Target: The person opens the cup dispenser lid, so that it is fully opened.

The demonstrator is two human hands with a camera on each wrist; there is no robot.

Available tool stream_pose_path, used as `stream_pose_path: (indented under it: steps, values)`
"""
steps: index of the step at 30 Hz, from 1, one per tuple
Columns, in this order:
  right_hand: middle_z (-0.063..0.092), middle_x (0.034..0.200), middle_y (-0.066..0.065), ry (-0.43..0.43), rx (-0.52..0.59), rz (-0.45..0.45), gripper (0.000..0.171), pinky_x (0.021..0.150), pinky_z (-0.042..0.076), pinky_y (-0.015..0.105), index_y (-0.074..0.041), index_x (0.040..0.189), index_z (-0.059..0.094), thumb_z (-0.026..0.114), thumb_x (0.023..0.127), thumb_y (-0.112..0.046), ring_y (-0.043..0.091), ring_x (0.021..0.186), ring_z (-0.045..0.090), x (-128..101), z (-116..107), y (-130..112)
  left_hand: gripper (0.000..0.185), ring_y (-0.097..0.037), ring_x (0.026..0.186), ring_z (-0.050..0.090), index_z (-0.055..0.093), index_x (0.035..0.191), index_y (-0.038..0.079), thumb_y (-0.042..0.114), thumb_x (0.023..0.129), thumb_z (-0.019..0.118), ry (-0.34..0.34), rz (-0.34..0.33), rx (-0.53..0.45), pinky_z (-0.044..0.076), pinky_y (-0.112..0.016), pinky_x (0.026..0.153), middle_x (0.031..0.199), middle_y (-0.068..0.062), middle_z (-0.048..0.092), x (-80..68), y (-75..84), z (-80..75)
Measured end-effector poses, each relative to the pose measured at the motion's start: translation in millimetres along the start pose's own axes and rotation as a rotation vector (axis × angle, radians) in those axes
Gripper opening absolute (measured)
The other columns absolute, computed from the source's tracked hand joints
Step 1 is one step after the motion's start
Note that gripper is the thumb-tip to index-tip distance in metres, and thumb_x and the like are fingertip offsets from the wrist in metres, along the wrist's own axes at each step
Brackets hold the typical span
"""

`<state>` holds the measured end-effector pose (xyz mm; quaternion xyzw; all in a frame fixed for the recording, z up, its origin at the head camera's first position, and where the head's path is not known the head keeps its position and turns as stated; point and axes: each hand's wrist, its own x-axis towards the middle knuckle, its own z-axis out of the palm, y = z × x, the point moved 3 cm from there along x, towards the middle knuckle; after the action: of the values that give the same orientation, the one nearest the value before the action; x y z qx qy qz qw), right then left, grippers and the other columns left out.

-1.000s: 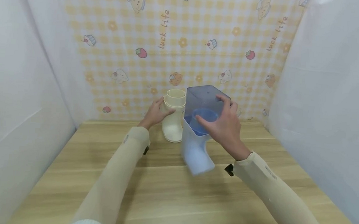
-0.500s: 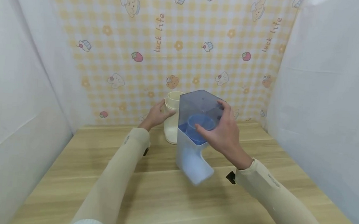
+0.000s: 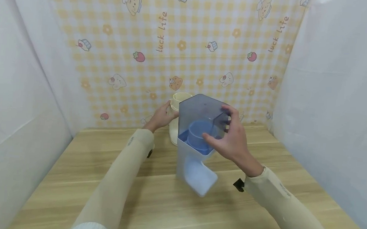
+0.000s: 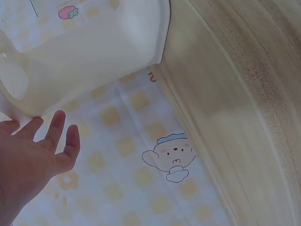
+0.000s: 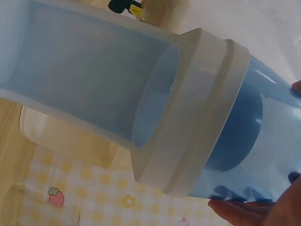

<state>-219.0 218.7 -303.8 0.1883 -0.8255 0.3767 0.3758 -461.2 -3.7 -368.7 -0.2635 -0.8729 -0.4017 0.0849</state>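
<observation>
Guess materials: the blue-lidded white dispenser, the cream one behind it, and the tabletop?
White dispenser with translucent blue top: looks like moulded plastic. The body is matte and opaque; the smoky blue hood shows the round blue cup inside.
Cream dispenser: likely the same plastic, smooth with a slight sheen.
Tabletop: wood grain in planks, possibly laminate; satin.

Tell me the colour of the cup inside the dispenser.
Blue cup; head view shows it best.

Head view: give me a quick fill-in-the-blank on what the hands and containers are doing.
1. The right hand grips the ___ dispenser.
2. The left hand touches the ___ container.
3. Inside the dispenser sits a blue ___.
4. The cream container stands ___ the dispenser, nearer the checked backdrop.

Missing: blue; cream; cup; behind
</observation>
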Motion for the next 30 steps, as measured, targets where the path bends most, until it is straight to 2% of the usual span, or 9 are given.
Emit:
stream_pose_path:
  steps: [5, 10, 13, 15, 18, 20, 23, 26, 30]
  values:
    - [0.055, 0.126, 0.02, -0.04, 0.123, -0.047, 0.091, 0.077, 0.057, 0.055, -0.009, 0.142, 0.035, 0.085, 0.068, -0.02, 0.037, 0.103, 0.061, -1.8, -2.6, 3.8, 0.089, -0.041, 0.137, 0.041, 0.013, 0.159, 0.006, 0.052, 0.096, 0.057, -0.034, -0.034, 0.042, 0.034, -0.049, 0.112, 0.159, -0.02, 0.026, 2.8, 0.4, 1.5]
    - [0.056, 0.129, 0.022, -0.076, 0.235, -0.102, 0.089, 0.076, 0.057, 0.054, -0.006, 0.141, 0.034, 0.082, 0.067, -0.012, 0.039, 0.098, 0.064, -3.7, -4.3, 11.2, 0.077, -0.038, 0.119, 0.056, 0.012, 0.159, 0.007, 0.036, 0.098, 0.05, -0.05, -0.026, 0.048, 0.043, -0.045, 0.104, 0.152, -0.023, 0.039, 5.3, 5.1, 6.6]
    - [0.053, 0.133, 0.022, -0.097, 0.287, -0.125, 0.088, 0.077, 0.057, 0.049, -0.004, 0.142, 0.034, 0.082, 0.068, -0.015, 0.04, 0.101, 0.064, -5.1, -6.5, 14.5, 0.075, -0.028, 0.079, 0.062, 0.009, 0.159, 0.006, 0.022, 0.097, 0.047, -0.078, -0.024, 0.064, 0.054, -0.038, 0.078, 0.105, -0.019, 0.065, 8.5, 7.7, 12.7]
    - [0.052, 0.133, 0.021, -0.11, 0.315, -0.138, 0.089, 0.078, 0.057, 0.043, -0.003, 0.142, 0.034, 0.083, 0.071, -0.026, 0.041, 0.104, 0.063, -6.2, -7.7, 16.3, 0.076, -0.019, 0.056, 0.053, 0.004, 0.159, 0.005, 0.012, 0.096, 0.046, -0.111, -0.031, 0.064, 0.051, -0.032, 0.059, 0.07, -0.008, 0.054, 10.3, 9.2, 16.7]
    - [0.053, 0.132, 0.021, -0.121, 0.347, -0.164, 0.093, 0.078, 0.057, 0.034, -0.002, 0.142, 0.034, 0.082, 0.075, -0.045, 0.04, 0.105, 0.063, -7.0, -8.7, 17.8, 0.077, -0.013, 0.044, 0.037, 0.0, 0.158, 0.005, 0.001, 0.093, 0.042, -0.151, -0.05, 0.06, 0.043, -0.028, 0.047, 0.057, 0.0, 0.039, 12.2, 11.6, 20.7]
    - [0.053, 0.131, 0.021, -0.122, 0.364, -0.181, 0.097, 0.078, 0.056, 0.03, -0.001, 0.142, 0.033, 0.078, 0.077, -0.056, 0.035, 0.106, 0.063, -7.0, -8.5, 18.7, 0.077, -0.017, 0.047, 0.042, -0.001, 0.159, 0.006, 0.002, 0.095, 0.043, -0.153, -0.053, 0.062, 0.046, -0.031, 0.05, 0.061, -0.005, 0.045, 13.1, 13.5, 21.5]
    - [0.052, 0.132, 0.021, -0.125, 0.395, -0.207, 0.099, 0.078, 0.056, 0.028, 0.002, 0.142, 0.033, 0.076, 0.078, -0.061, 0.026, 0.107, 0.063, -7.0, -8.3, 20.2, 0.077, -0.026, 0.081, 0.063, 0.001, 0.159, 0.005, 0.012, 0.099, 0.049, -0.139, -0.033, 0.101, 0.054, -0.039, 0.082, 0.109, -0.021, 0.065, 15.1, 14.8, 22.8]
    - [0.05, 0.135, 0.021, -0.143, 0.425, -0.208, 0.097, 0.08, 0.055, 0.029, 0.002, 0.143, 0.031, 0.077, 0.079, -0.055, 0.023, 0.11, 0.062, -7.7, -7.9, 20.7, 0.084, -0.033, 0.129, 0.051, 0.002, 0.158, 0.004, 0.025, 0.098, 0.056, -0.129, -0.004, 0.145, 0.038, -0.044, 0.11, 0.155, -0.02, 0.035, 18.1, 13.7, 24.3]
    - [0.047, 0.14, 0.018, -0.194, 0.427, -0.146, 0.094, 0.086, 0.054, 0.036, -0.004, 0.146, 0.029, 0.086, 0.075, -0.027, 0.031, 0.115, 0.059, -10.3, -6.8, 18.1, 0.096, -0.037, 0.141, 0.035, 0.0, 0.158, 0.002, 0.032, 0.093, 0.064, -0.129, 0.009, 0.141, 0.033, -0.049, 0.113, 0.159, -0.021, 0.026, 20.3, 12.6, 25.0]
